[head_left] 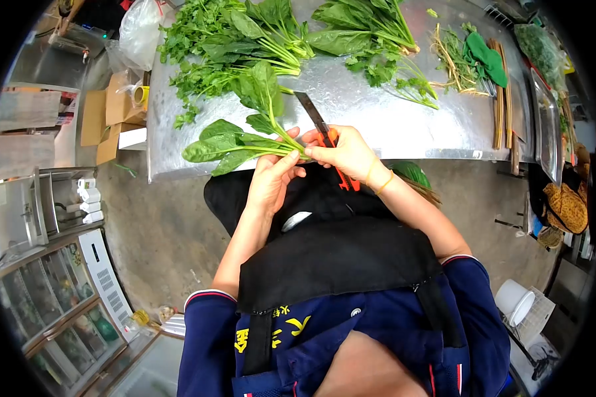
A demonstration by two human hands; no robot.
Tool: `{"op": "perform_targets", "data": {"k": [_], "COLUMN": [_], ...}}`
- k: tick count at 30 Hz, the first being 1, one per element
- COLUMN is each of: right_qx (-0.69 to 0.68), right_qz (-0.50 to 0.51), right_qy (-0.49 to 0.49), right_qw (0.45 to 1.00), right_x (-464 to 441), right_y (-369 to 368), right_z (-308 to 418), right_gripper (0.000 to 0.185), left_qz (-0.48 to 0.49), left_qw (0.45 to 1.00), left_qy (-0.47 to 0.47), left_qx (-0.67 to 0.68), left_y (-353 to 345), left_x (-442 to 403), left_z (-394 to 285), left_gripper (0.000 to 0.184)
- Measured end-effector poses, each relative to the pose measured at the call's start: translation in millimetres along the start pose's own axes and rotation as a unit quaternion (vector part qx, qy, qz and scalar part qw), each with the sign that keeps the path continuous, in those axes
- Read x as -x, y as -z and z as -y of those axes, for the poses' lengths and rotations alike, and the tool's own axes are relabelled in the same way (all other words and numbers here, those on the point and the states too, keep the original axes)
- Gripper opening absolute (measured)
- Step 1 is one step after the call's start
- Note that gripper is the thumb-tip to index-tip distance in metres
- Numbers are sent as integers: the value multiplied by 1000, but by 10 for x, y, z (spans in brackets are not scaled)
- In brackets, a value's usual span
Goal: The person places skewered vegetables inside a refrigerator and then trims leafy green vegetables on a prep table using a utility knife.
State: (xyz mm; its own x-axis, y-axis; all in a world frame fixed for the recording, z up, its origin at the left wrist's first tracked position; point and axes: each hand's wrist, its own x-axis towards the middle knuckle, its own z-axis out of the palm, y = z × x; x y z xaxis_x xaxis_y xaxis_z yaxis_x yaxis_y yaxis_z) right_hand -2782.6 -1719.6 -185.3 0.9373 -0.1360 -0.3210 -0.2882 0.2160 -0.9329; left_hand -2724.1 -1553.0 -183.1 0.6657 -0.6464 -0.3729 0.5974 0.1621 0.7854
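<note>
My left hand [271,177] pinches the stems of a small spinach plant [232,144], whose leaves point left and up over the table's near edge. My right hand [346,153] is closed around an orange utility knife [346,178] with its dark blade extended up and to the left. The right thumb and fingertips also meet the stem ends of the spinach, close to the left fingers. Both hands are just in front of the metal table [444,135].
Heaped greens [225,49] and more spinach [364,30] lie across the table. To the right are trimmed roots [453,63], a green cloth [485,58] and thin brown sticks [498,99]. A cardboard box [106,122] stands left of the table.
</note>
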Motion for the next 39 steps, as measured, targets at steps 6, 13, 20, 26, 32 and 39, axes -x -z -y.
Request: {"op": "perform_targets", "data": {"k": [6,13,20,26,32,39], "right_qx": [268,25,20,-9,145,187], "right_qz": [-30,-131,-152,-149,-158,-132], "right_qy": [62,115,219,247,218,18], "right_qw": [961,984,964,957,952,973], "right_x": [55,83,156,103,41,-50], "right_y": [-39,-96,135,196,1072,1038], "right_z": [145,-42,444,527,986,817], "right_gripper": [22,13,6,6,13,30], "left_qz": [-19,-14,38,18,-12,14], "left_qw": [1000,994,989,981,986,989], "left_qy": [-6,-70,-125,-130,-142,-110], "left_qx": [8,87,70,141,90,-98], "left_y": [-12,-118,-460,-592,-247,-152], "left_x": [11,-98,-174,-304,-294,-346], "left_z": [26,89,-142,-272,-417,-242], "left_gripper": [37,26,29,25,30,36]}}
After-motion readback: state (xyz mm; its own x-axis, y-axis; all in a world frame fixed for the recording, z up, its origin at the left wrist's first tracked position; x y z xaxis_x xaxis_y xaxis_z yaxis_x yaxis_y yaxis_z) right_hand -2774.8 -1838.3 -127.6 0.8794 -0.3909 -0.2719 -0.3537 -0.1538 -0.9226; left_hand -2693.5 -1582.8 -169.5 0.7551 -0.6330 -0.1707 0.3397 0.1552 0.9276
